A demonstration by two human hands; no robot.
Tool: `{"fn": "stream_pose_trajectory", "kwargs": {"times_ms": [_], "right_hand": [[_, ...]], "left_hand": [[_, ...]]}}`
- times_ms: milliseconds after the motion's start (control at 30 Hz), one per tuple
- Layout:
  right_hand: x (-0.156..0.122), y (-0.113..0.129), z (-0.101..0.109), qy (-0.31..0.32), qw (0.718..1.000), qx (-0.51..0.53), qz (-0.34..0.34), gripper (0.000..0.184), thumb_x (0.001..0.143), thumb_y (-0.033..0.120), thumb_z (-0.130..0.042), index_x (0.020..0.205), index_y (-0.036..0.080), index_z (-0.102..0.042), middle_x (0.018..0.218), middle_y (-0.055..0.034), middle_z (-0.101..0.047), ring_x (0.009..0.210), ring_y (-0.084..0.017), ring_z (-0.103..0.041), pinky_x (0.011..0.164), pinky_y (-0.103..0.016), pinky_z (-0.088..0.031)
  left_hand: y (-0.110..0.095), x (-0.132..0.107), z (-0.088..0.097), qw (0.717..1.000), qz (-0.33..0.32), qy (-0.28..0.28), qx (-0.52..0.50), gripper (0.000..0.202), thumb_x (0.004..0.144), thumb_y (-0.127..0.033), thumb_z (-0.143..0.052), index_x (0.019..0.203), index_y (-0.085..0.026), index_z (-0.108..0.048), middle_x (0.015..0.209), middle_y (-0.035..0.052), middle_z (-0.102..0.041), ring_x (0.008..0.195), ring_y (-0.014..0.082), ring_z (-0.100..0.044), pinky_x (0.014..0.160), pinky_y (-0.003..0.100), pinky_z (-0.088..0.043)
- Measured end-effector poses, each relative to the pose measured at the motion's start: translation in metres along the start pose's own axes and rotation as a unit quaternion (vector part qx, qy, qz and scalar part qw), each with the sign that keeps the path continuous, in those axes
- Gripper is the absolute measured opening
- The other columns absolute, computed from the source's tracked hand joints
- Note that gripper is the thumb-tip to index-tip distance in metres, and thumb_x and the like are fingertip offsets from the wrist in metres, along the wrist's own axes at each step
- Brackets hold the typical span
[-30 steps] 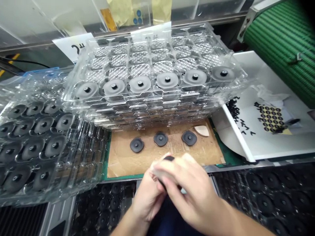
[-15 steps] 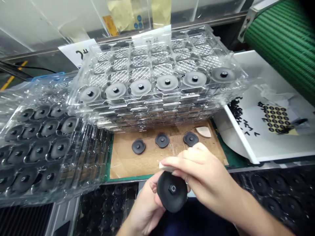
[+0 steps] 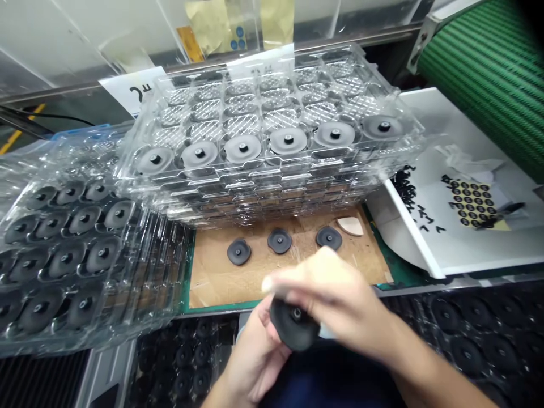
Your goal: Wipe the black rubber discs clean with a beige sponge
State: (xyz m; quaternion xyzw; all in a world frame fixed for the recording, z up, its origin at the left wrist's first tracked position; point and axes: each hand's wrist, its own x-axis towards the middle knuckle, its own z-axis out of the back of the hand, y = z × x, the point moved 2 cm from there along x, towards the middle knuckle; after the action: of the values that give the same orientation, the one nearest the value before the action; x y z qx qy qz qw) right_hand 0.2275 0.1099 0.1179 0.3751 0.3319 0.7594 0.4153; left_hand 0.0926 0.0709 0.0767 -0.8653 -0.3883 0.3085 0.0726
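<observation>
My left hand (image 3: 257, 354) grips a black rounded disc (image 3: 293, 331) with a small raised hub in its middle. The disc is tilted so the hub side faces me. Over its far edge lies my right hand (image 3: 335, 289), fingers pinched on a whitish pad (image 3: 268, 285), blurred by motion and mostly covered by the fingers. Beyond my hands, a cardboard sheet (image 3: 216, 286) carries three similar discs: a left one (image 3: 238, 251), a middle one (image 3: 279, 241) and a right one (image 3: 328, 238). Beside the right one sits a cream-coloured pad (image 3: 350, 226).
Stacked clear plastic trays (image 3: 272, 164) stand behind the cardboard, the top one with discs along its front row. More disc-filled trays (image 3: 59, 266) are at the left. On the right, a white bin (image 3: 459, 249) holds small black pieces and a sticker sheet, beneath a green roller (image 3: 488, 73).
My right hand has swept slightly up and left over the disc's edge, covering more of its upper part. The disc has tipped a little and shifted up in my left hand.
</observation>
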Motion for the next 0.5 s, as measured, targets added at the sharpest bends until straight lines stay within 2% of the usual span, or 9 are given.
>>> {"fn": "stream_pose_trajectory", "kwargs": {"times_ms": [67, 100, 167, 267, 333, 433, 467, 500], "right_hand": [[-0.013, -0.033, -0.005, -0.062, 0.987, -0.017, -0.148, 0.023, 0.091, 0.024, -0.048, 0.107, 0.022, -0.063, 0.098, 0.0, -0.065, 0.086, -0.011, -0.058, 0.076, -0.025, -0.04], [-0.024, -0.05, -0.011, -0.06, 0.977, -0.037, -0.203, 0.024, 0.091, 0.029, -0.049, 0.107, 0.023, -0.064, 0.1, -0.0002, -0.065, 0.089, -0.012, -0.059, 0.078, -0.025, -0.04], [-0.05, -0.078, -0.028, 0.002, 0.969, -0.053, -0.242, 0.027, 0.091, 0.033, -0.046, 0.109, 0.024, -0.064, 0.1, -0.0016, -0.065, 0.092, -0.015, -0.059, 0.08, -0.029, -0.041], [-0.08, -0.097, -0.047, 0.043, 0.966, -0.048, -0.249, 0.025, 0.088, 0.03, -0.049, 0.104, 0.022, -0.068, 0.082, -0.0035, -0.066, 0.076, -0.017, -0.061, 0.068, -0.03, -0.043], [-0.081, -0.09, -0.045, 0.03, 0.963, -0.041, -0.264, 0.026, 0.089, 0.032, -0.048, 0.104, 0.021, -0.067, 0.086, -0.0044, -0.066, 0.08, -0.017, -0.061, 0.071, -0.03, -0.045], [-0.056, -0.051, -0.025, -0.048, 0.965, -0.024, -0.255, 0.027, 0.091, 0.034, -0.046, 0.11, 0.021, -0.061, 0.109, -0.0027, -0.062, 0.1, -0.014, -0.057, 0.082, -0.026, -0.044], [-0.044, -0.034, -0.017, -0.092, 0.972, -0.015, -0.215, 0.025, 0.09, 0.029, -0.049, 0.111, 0.021, -0.059, 0.111, -0.0016, -0.061, 0.1, -0.013, -0.056, 0.082, -0.025, -0.043], [-0.033, -0.016, -0.012, -0.103, 0.982, -0.012, -0.155, 0.025, 0.09, 0.023, -0.048, 0.113, 0.021, -0.057, 0.111, -0.0007, -0.061, 0.1, -0.013, -0.055, 0.083, -0.025, -0.042]], "left_hand": [[0.001, -0.002, 0.008, 0.999, -0.01, 0.013, -0.033, 0.043, 0.068, -0.031, -0.072, 0.109, -0.024, -0.065, 0.114, 0.0079, -0.061, 0.103, 0.0226, -0.06, 0.087, 0.026, -0.047], [0.001, -0.002, 0.012, 0.999, -0.016, 0.016, -0.043, 0.044, 0.071, -0.031, -0.069, 0.114, -0.025, -0.063, 0.119, 0.0094, -0.058, 0.104, 0.0241, -0.059, 0.088, 0.028, -0.047], [0.001, -0.002, 0.019, 0.998, -0.031, 0.01, -0.054, 0.047, 0.073, -0.03, -0.067, 0.119, -0.025, -0.06, 0.121, 0.0117, -0.057, 0.106, 0.0245, -0.058, 0.09, 0.03, -0.046], [0.0, 0.001, 0.021, 0.997, -0.042, -0.007, -0.07, 0.044, 0.072, -0.029, -0.068, 0.115, -0.025, -0.062, 0.118, 0.0108, -0.059, 0.105, 0.022, -0.058, 0.091, 0.031, -0.046], [0.0, 0.004, 0.018, 0.997, -0.031, -0.021, -0.066, 0.041, 0.07, -0.028, -0.07, 0.111, -0.026, -0.065, 0.115, 0.0093, -0.06, 0.104, 0.0217, -0.059, 0.092, 0.031, -0.045], [0.0, 0.006, 0.013, 0.998, -0.023, -0.032, -0.047, 0.043, 0.068, -0.027, -0.072, 0.11, -0.025, -0.065, 0.112, 0.0082, -0.062, 0.102, 0.02, -0.06, 0.092, 0.03, -0.046], [0.001, 0.006, 0.012, 0.998, -0.026, -0.036, -0.044, 0.044, 0.067, -0.027, -0.072, 0.111, -0.024, -0.065, 0.113, 0.008, -0.061, 0.101, 0.0185, -0.059, 0.092, 0.028, -0.046], [0.001, 0.006, 0.012, 0.998, -0.026, -0.039, -0.039, 0.045, 0.067, -0.027, -0.073, 0.112, -0.024, -0.064, 0.114, 0.0079, -0.061, 0.102, 0.0172, -0.059, 0.091, 0.027, -0.046]]}}
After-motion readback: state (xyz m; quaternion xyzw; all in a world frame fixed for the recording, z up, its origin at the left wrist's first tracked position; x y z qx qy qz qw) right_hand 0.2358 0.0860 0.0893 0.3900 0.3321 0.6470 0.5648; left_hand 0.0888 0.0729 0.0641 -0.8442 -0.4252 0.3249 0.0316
